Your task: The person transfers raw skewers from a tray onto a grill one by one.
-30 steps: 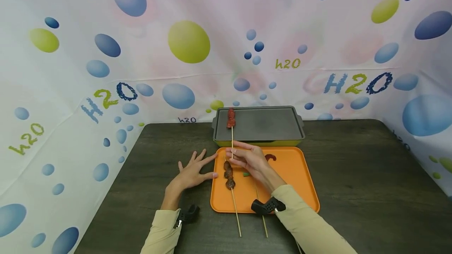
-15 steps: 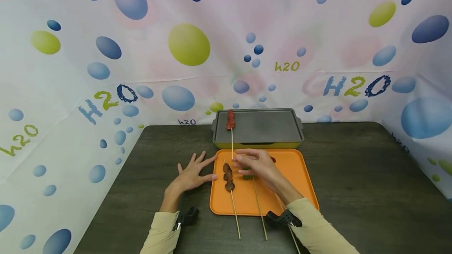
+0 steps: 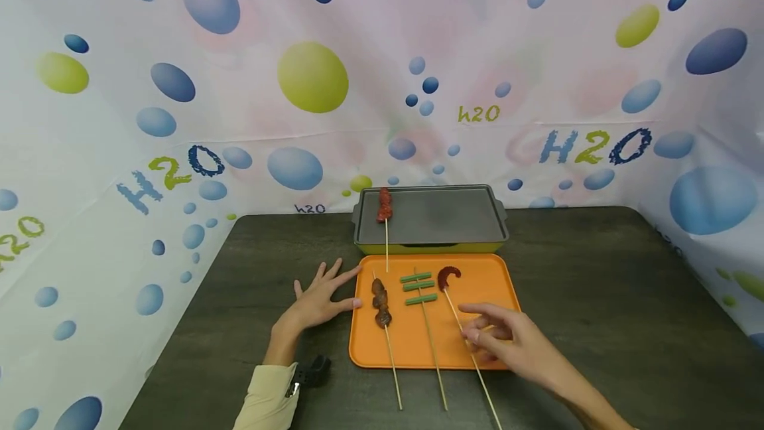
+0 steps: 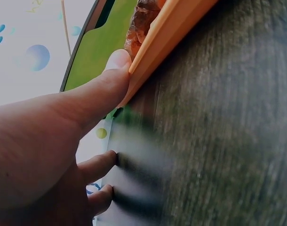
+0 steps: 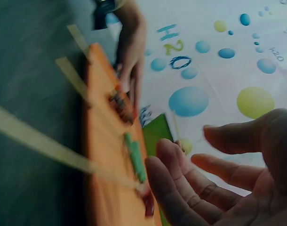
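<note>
My left hand lies spread at the left edge of the orange tray, its thumb touching the rim. Holding nothing, my right hand hovers over the tray's lower right, its fingers loosely bent. Below and beside it lies a skewer with a curled dark-red piece, like a tentacle. In the middle is a skewer with green stalks. Nearest my left hand is a skewer of brown meat chunks. A red meat skewer rests on the grill pan, its stick reaching over the tray.
The grey-topped pan with a green-yellow side stands directly behind the tray. Skewer sticks stick out past the tray's front edge over the dark wooden table. A patterned curtain hangs behind and along the sides.
My right hand has let go of the red meat skewer, leaving it on the pan, and has drawn back toward the lower right. My left hand stays at the tray's edge.
</note>
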`<state>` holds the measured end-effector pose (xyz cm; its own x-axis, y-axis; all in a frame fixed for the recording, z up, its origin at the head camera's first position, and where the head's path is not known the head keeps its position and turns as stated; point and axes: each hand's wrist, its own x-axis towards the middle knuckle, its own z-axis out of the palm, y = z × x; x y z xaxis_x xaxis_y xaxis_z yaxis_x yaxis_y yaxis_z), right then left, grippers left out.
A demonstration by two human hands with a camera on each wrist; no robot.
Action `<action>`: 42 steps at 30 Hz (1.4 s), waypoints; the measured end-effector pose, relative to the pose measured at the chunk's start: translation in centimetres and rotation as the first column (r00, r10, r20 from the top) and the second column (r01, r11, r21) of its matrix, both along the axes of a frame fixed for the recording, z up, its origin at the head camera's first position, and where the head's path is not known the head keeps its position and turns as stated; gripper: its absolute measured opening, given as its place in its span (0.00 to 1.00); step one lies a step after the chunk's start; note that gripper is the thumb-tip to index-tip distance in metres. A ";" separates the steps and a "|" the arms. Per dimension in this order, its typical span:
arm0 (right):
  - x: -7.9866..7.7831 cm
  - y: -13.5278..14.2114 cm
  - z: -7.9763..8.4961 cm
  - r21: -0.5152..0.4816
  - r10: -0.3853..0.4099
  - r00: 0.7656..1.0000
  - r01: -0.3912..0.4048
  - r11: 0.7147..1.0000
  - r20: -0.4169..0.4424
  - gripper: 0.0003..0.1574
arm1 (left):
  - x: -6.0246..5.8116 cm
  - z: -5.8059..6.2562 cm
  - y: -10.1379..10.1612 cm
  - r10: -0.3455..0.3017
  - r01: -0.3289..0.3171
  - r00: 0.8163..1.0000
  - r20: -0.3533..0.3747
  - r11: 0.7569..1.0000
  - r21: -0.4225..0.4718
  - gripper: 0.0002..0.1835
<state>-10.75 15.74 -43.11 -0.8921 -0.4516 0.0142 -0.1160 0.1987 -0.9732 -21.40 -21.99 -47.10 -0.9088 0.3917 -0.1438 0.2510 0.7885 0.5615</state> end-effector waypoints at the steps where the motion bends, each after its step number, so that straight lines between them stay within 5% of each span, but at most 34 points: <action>1: 0.5 0.5 -0.3 0.017 0.004 1.000 -0.004 1.000 -0.002 0.31 | 0.0 0.1 -0.1 0.002 -0.002 1.000 -0.002 1.000 0.000 0.40; 4: 2.0 2.0 -1.4 0.096 0.024 1.000 -0.023 0.995 -0.004 0.30 | 0.0 0.1 -0.3 0.002 -0.002 1.000 0.001 1.000 -0.003 0.39; 8: 3.5 3.5 -3.0 0.148 0.063 0.994 -0.077 0.986 0.094 0.30 | 0.0 0.1 -0.3 -0.009 0.009 1.000 0.006 1.000 0.011 0.39; 13: 4.4 3.8 -4.9 -0.032 0.103 0.962 -0.098 0.995 0.253 0.34 | 0.0 -0.1 -0.1 -0.010 0.010 1.000 0.007 1.000 0.020 0.39; 19: 4.3 2.8 -6.3 -0.222 0.159 0.952 -0.101 0.970 0.261 0.41 | 0.0 -0.4 -0.3 -0.006 0.006 1.000 0.004 1.000 0.013 0.39; 28: 4.7 3.4 -5.6 -0.198 0.051 0.944 0.015 0.980 0.327 0.40 | -0.1 -0.4 0.0 -0.005 0.005 1.000 -0.008 1.000 0.013 0.39; 42: 4.6 3.8 -4.2 -0.190 -0.048 0.967 0.097 0.977 0.249 0.37 | -0.2 -0.5 0.1 0.002 -0.002 1.000 -0.005 1.000 -0.002 0.39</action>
